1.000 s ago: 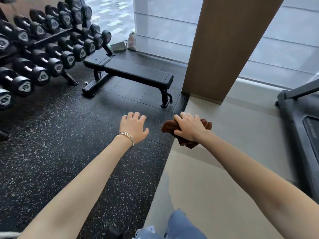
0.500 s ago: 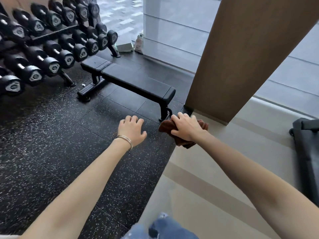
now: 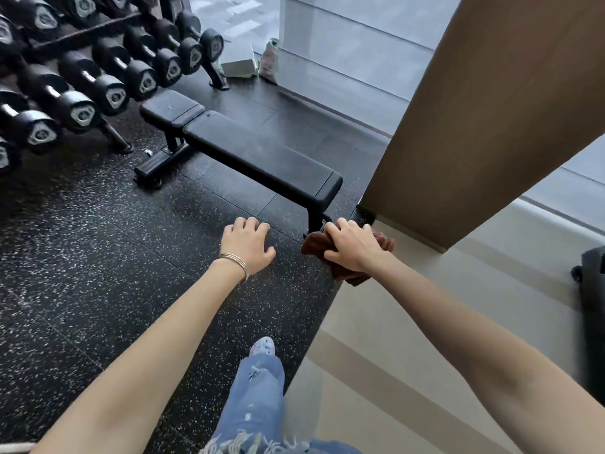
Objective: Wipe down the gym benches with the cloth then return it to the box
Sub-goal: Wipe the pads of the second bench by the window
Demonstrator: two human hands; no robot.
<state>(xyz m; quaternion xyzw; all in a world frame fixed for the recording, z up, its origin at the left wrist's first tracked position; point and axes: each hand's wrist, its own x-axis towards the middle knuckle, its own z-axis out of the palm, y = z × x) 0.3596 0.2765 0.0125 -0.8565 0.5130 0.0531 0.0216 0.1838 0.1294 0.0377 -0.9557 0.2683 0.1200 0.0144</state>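
1. Hand status. The right hand (image 3: pixel 352 245) grips the brown cloth (image 3: pixel 312 246), fingers curled over it. The cloth is bunched, with folds showing on both sides of the hand and below it. The left hand (image 3: pixel 247 244) holds nothing; its fingers hang loosely curled, palm down, above the speckled rubber floor (image 3: pixel 98 257).

2. Target location. The flat bench (image 3: pixel 262 158) lies ahead of both hands and apart from them. I see no contact between cloth and pad.

3. Governing relation. The bench's long axis runs diagonally, from its far end near the dumbbell rack (image 3: pixel 82 77) at upper left to its near end beside the wooden pillar (image 3: pixel 491 109) at lower right. The near end sits just ahead of the right hand, so the cloth-bearing hand is the nearer of the two.

4. Assessment. I judge that wiping has not begun. The shortest approach is forward with the right hand onto the near end, then strokes along the axis toward the rack.

5. Return point. A pale box (image 3: pixel 239 65) sits on the floor by the window, beyond the bench's far end. I cannot confirm that it is the cloth's box.
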